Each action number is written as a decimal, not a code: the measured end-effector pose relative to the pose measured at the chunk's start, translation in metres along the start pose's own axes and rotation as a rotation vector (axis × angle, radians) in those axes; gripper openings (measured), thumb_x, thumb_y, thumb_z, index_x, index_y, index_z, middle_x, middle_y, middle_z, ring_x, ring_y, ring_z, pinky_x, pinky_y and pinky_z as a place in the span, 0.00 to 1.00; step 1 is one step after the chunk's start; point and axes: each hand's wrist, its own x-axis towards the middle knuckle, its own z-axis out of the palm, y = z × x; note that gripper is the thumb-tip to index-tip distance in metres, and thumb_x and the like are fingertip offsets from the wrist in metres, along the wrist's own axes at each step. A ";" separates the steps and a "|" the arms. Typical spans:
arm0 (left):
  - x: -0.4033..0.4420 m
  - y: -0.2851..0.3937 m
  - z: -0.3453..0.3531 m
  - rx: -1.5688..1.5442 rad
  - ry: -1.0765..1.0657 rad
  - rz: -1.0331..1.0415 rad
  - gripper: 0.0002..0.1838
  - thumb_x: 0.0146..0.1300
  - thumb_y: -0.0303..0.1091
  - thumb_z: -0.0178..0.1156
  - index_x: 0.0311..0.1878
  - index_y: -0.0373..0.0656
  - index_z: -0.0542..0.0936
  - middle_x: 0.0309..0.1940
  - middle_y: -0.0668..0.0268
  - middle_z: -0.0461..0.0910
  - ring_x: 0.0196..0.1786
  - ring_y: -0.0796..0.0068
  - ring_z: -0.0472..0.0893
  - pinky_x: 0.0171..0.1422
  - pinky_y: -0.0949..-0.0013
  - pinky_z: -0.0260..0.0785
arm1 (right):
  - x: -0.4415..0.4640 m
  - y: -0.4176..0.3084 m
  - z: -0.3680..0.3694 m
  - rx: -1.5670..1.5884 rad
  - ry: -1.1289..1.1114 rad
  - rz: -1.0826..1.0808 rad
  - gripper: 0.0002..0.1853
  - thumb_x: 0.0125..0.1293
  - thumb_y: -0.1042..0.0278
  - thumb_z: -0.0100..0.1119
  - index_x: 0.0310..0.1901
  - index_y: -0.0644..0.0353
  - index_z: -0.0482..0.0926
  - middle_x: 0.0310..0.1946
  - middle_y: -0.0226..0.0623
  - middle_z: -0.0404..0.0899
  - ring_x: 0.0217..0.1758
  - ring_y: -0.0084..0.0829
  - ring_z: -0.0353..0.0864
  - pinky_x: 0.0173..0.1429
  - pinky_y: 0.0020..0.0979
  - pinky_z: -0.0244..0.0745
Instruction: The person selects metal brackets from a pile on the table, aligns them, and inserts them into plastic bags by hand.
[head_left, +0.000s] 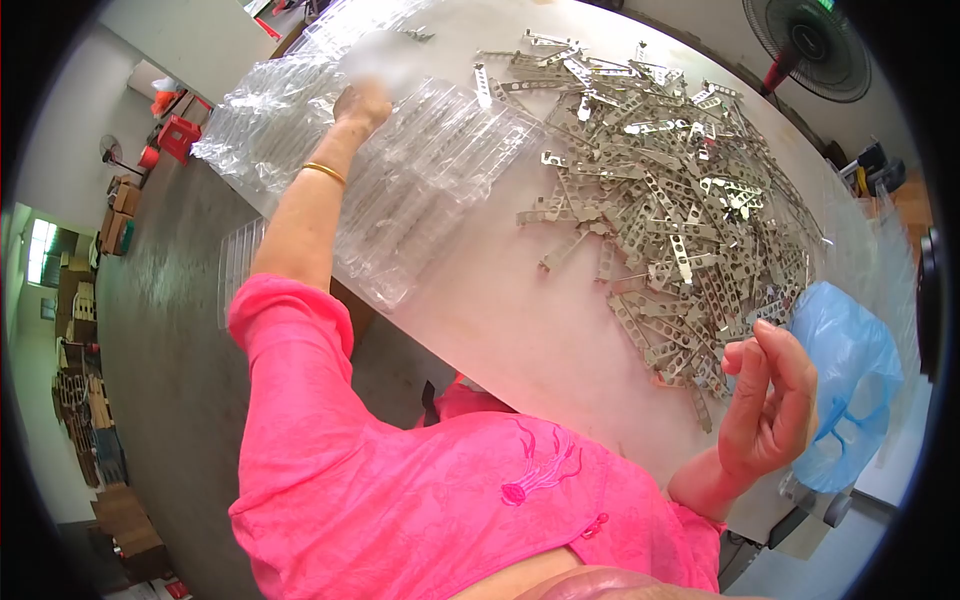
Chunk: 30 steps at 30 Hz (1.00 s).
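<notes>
Work surface is a pale, smooth table (470, 335), running diagonally through my head view. Clear plastic trays (425, 170) cover its left part, ridged, overlapping and shiny under the light. Metal strips (685, 255), flat and punched with holes, lie in a loose heap on the right part, crossing at all angles; a few sit apart at the heap's edge. Blue plastic bag (850, 385) is crumpled just beside the heap, near the table edge.

Room: grey floor (180, 330) down the left, red stool (179, 137) standing on it, cardboard boxes (119, 215) near the wall, bright window (42, 252) at far left. Black fan (806, 42) beyond the table at upper right.

Left hand (365, 104): arm stretched out over the trays, gold bangle (325, 172) on the wrist, pink sleeve (292, 325) bunched near the elbow. Hand is at the trays, but a pale blur covers the fingertips. Can't tell how wide the grip is or whether it holds a tray.

Right hand (768, 405): raised at the near end of the heap, between it and the bag, palm turned inward. Fingers curled, thumb close to the index finger, so grip is narrow. I see nothing in it; can't confirm whether the tips meet.
</notes>
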 end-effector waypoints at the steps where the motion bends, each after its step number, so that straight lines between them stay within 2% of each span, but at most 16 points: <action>1: -0.001 0.001 0.001 0.021 -0.013 -0.006 0.13 0.60 0.36 0.61 0.44 0.44 0.88 0.45 0.52 0.87 0.53 0.54 0.86 0.58 0.56 0.78 | 0.000 0.000 0.000 -0.006 -0.001 -0.001 0.08 0.65 0.84 0.65 0.45 0.68 0.83 0.38 0.42 0.87 0.27 0.27 0.85 0.33 0.23 0.79; 6: 0.001 0.005 0.008 0.067 -0.068 -0.040 0.14 0.61 0.34 0.60 0.47 0.44 0.88 0.48 0.51 0.87 0.56 0.53 0.85 0.60 0.56 0.78 | 0.001 -0.001 0.000 -0.003 -0.007 0.002 0.08 0.64 0.84 0.66 0.45 0.68 0.83 0.38 0.42 0.88 0.28 0.27 0.85 0.34 0.23 0.79; 8: 0.004 0.005 0.016 0.090 0.027 -0.033 0.09 0.55 0.33 0.63 0.39 0.49 0.90 0.41 0.54 0.88 0.49 0.54 0.87 0.56 0.57 0.78 | 0.002 -0.002 0.000 -0.003 -0.012 0.003 0.09 0.64 0.85 0.66 0.45 0.68 0.83 0.38 0.42 0.88 0.28 0.27 0.85 0.34 0.23 0.79; 9: 0.007 0.003 0.019 0.089 0.027 -0.032 0.09 0.55 0.33 0.63 0.39 0.49 0.90 0.41 0.54 0.88 0.49 0.54 0.87 0.56 0.57 0.78 | 0.002 -0.002 0.001 -0.008 -0.016 -0.006 0.09 0.63 0.85 0.66 0.45 0.68 0.83 0.38 0.43 0.88 0.28 0.27 0.85 0.34 0.23 0.79; 11: 0.003 0.010 0.012 0.093 -0.103 -0.025 0.15 0.62 0.31 0.57 0.48 0.43 0.88 0.52 0.51 0.85 0.58 0.51 0.84 0.62 0.56 0.77 | 0.002 -0.002 0.000 -0.013 -0.019 -0.013 0.09 0.63 0.85 0.67 0.44 0.68 0.83 0.38 0.43 0.88 0.28 0.27 0.86 0.34 0.23 0.79; 18: 0.005 0.008 0.016 0.153 -0.112 0.031 0.16 0.62 0.30 0.56 0.49 0.41 0.87 0.51 0.49 0.85 0.58 0.49 0.83 0.62 0.54 0.77 | 0.002 -0.005 -0.004 -0.021 -0.009 -0.018 0.10 0.62 0.86 0.67 0.44 0.69 0.83 0.37 0.43 0.87 0.29 0.28 0.86 0.35 0.23 0.81; 20: 0.005 0.004 0.022 0.110 0.047 0.098 0.11 0.57 0.30 0.60 0.39 0.43 0.90 0.41 0.48 0.87 0.48 0.49 0.87 0.57 0.54 0.78 | 0.001 -0.007 -0.006 -0.018 -0.003 -0.031 0.10 0.62 0.86 0.67 0.44 0.69 0.83 0.37 0.43 0.87 0.29 0.28 0.86 0.35 0.23 0.81; 21: 0.007 0.001 0.024 0.113 0.049 0.099 0.11 0.57 0.30 0.60 0.39 0.43 0.90 0.41 0.48 0.87 0.48 0.49 0.87 0.57 0.54 0.78 | 0.001 -0.008 -0.007 -0.008 0.014 -0.033 0.09 0.62 0.86 0.66 0.44 0.69 0.83 0.37 0.43 0.87 0.29 0.28 0.85 0.34 0.23 0.81; 23: -0.002 0.005 0.010 0.046 -0.038 0.119 0.15 0.61 0.31 0.56 0.46 0.38 0.87 0.49 0.47 0.85 0.56 0.48 0.84 0.63 0.54 0.76 | -0.001 -0.011 -0.009 0.006 0.033 -0.036 0.09 0.62 0.86 0.66 0.44 0.69 0.83 0.37 0.44 0.87 0.29 0.28 0.85 0.34 0.23 0.81; 24: -0.008 0.008 0.005 0.049 -0.035 0.119 0.15 0.61 0.31 0.56 0.46 0.38 0.87 0.49 0.47 0.85 0.56 0.48 0.84 0.63 0.54 0.76 | -0.002 -0.012 -0.010 0.014 0.056 -0.041 0.09 0.62 0.87 0.66 0.44 0.69 0.83 0.37 0.44 0.87 0.29 0.28 0.85 0.34 0.23 0.81; 27: -0.040 0.033 -0.014 0.089 0.098 0.144 0.13 0.62 0.33 0.57 0.41 0.37 0.87 0.43 0.47 0.86 0.53 0.47 0.85 0.61 0.54 0.76 | -0.004 -0.018 -0.015 0.037 0.113 -0.064 0.09 0.63 0.87 0.64 0.44 0.70 0.81 0.35 0.45 0.86 0.27 0.29 0.84 0.33 0.25 0.81; 29: -0.073 0.057 -0.030 -0.014 0.224 0.421 0.11 0.64 0.38 0.64 0.36 0.40 0.86 0.35 0.49 0.85 0.45 0.46 0.85 0.53 0.51 0.77 | -0.007 -0.021 -0.018 0.058 0.146 -0.080 0.08 0.64 0.86 0.63 0.45 0.70 0.80 0.34 0.45 0.85 0.26 0.30 0.82 0.31 0.26 0.80; 30: -0.097 0.074 -0.042 -0.091 0.218 0.476 0.11 0.64 0.39 0.64 0.34 0.40 0.85 0.32 0.50 0.84 0.40 0.47 0.85 0.48 0.51 0.76 | -0.010 -0.022 -0.020 0.046 0.211 -0.132 0.07 0.67 0.84 0.61 0.45 0.70 0.79 0.31 0.44 0.83 0.24 0.31 0.81 0.30 0.28 0.78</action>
